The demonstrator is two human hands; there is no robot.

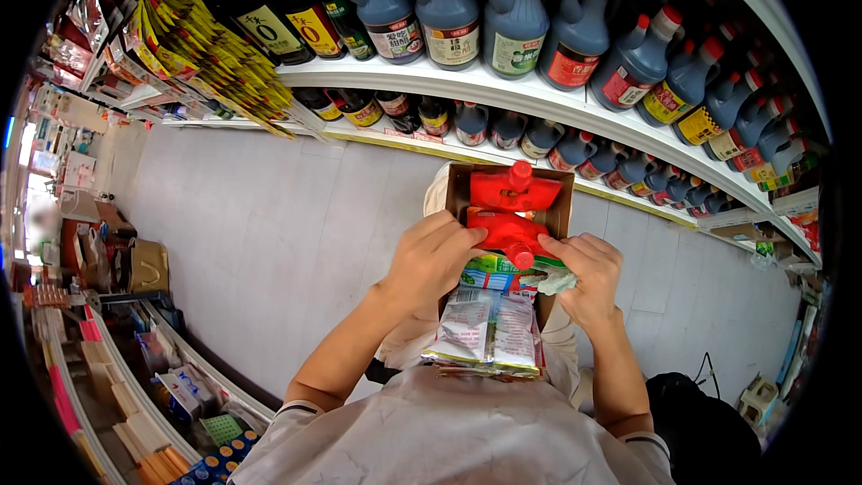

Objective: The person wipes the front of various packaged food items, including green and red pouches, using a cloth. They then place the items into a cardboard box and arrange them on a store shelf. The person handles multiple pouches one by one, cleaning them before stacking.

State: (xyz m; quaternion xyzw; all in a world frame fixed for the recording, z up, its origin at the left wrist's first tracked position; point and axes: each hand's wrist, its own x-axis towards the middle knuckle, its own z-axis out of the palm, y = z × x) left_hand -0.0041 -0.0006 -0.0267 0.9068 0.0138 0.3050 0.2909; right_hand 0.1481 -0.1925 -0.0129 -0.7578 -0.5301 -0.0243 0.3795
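A brown cardboard box (569, 205) rests at my lap. Between my hands is a red spouted pouch (498, 225) with a red screw cap, tilted towards me at the box's opening. My left hand (431, 259) pinches its left corner. My right hand (589, 273) has thumb and fingers on its right corner, and a crumpled pale green cloth (557, 281) is tucked in the same hand. A second red spouted pouch (515, 192) stands in the far end of the box. Nearer me are green-and-blue packets (490, 276) and a stack of silver foil sachets (471, 327).
White shelves (431, 81) ahead carry rows of dark sauce and vinegar bottles (515, 20). Yellow packets (222, 60) hang at the upper left. A lower-left shelf (202, 364) holds assorted goods. Grey floor (283, 215) spreads around me. A small stool (759, 397) stands at far right.
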